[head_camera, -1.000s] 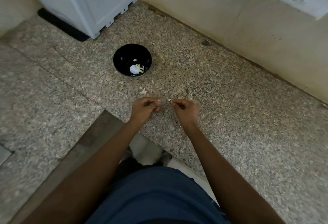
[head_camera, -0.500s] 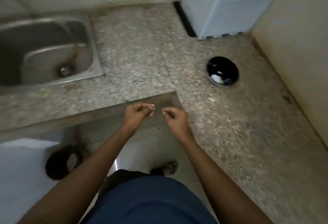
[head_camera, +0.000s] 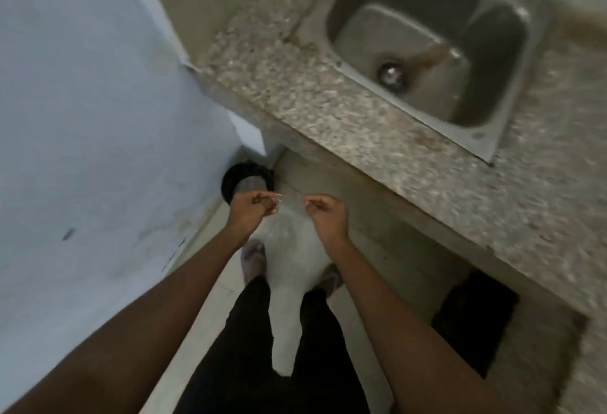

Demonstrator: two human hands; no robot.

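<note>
My left hand (head_camera: pixel 254 213) and my right hand (head_camera: pixel 325 218) are held side by side over the pale floor, a little apart. The fingers of both are curled inward with fingertips drawn together, pinching small pale scraps that are barely visible at the tips. A round black bin (head_camera: pixel 244 179) stands on the floor just beyond my left hand, partly hidden by it. The picture is blurred by motion.
A speckled stone counter (head_camera: pixel 345 108) runs diagonally on the right, with a steel sink (head_camera: pixel 427 36) set into it. A pale blue wall (head_camera: pixel 82 101) fills the left. My legs and sandalled feet (head_camera: pixel 253 257) are below. A dark opening (head_camera: pixel 473 321) lies under the counter.
The view has swung left and down from the counter and black bowl to the floor. Both hands have moved off the counter edge, still pinched, and now hover near the black bin.
</note>
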